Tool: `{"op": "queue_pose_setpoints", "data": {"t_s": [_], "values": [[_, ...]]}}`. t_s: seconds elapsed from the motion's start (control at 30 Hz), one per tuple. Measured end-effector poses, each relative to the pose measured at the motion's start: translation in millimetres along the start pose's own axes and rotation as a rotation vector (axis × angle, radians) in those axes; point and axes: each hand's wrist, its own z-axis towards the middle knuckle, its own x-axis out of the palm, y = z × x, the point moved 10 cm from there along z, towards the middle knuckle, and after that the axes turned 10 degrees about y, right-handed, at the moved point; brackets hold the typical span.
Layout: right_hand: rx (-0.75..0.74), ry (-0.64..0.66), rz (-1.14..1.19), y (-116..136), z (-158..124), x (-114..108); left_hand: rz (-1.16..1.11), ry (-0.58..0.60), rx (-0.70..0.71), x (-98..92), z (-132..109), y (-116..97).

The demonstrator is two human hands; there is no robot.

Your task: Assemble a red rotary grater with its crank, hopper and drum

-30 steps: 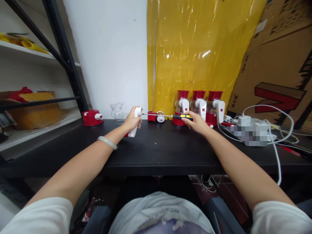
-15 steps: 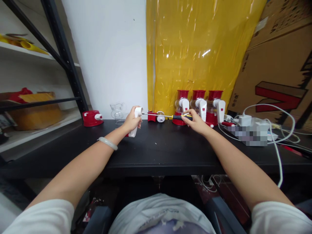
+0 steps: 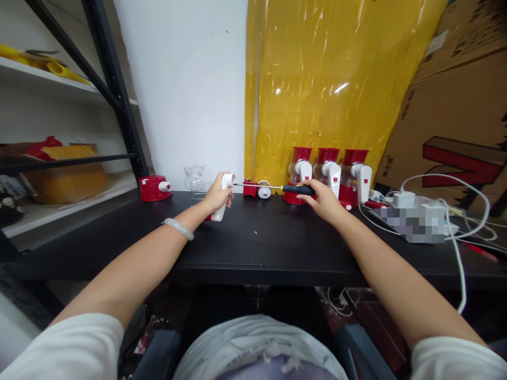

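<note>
My left hand (image 3: 217, 195) is closed round a white crank handle (image 3: 220, 212) with a red knob low down, held tilted above the black table. In my right hand (image 3: 321, 199) is a screwdriver (image 3: 293, 188) with a black and yellow grip, its shaft level and pointing left. The tip is at the round upper end of the crank handle; whether it sits in a screw is too small to tell. Behind the hands lie a small red part (image 3: 249, 189) and a round white part (image 3: 264, 190). A clear plastic housing (image 3: 195, 178) stands behind my left hand.
Three red-and-clear drum graters (image 3: 302, 170) with white cranks stand at the back right. A red base (image 3: 153, 190) is at the back left of the black table (image 3: 253, 258). White cables and adapters (image 3: 404, 199) lie on the right. Shelving (image 3: 114, 95) borders the left.
My right fingers have shifted on the screwdriver's grip, now wrapped round its rear end. The crank handle stays in my left hand. The whole view has moved slightly.
</note>
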Motion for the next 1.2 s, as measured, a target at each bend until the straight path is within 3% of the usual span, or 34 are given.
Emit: {"op": "queue_pose_setpoints", "data": {"t_s": [0.13, 0.37, 0.73, 0.8, 0.97, 1.2], "values": [[0.016, 0.004, -0.018, 0.0, -0.2, 1.5, 0.013, 0.004, 0.013, -1.4, 0.7, 0.7], [0.211, 0.116, 0.184, -16.8, -2.3, 14.5, 0.052, 0.003, -0.005, -2.8, 1.1, 3.7], [0.369, 0.248, 0.370, -24.7, -7.3, 24.5, 0.056, 0.032, 0.064, 2.7, -2.1, -12.7], [0.364, 0.226, 0.376, -26.1, -6.5, 23.2, 0.059, 0.041, 0.081, 3.9, -2.1, -14.2], [0.292, 0.027, 0.315, -34.2, -3.7, 3.9, 0.044, 0.100, 0.034, 12.8, -1.3, -7.6], [0.118, 0.024, 0.052, -17.4, -0.7, 1.5, -0.048, 0.055, 0.033, 7.2, 0.3, -7.2]]}}
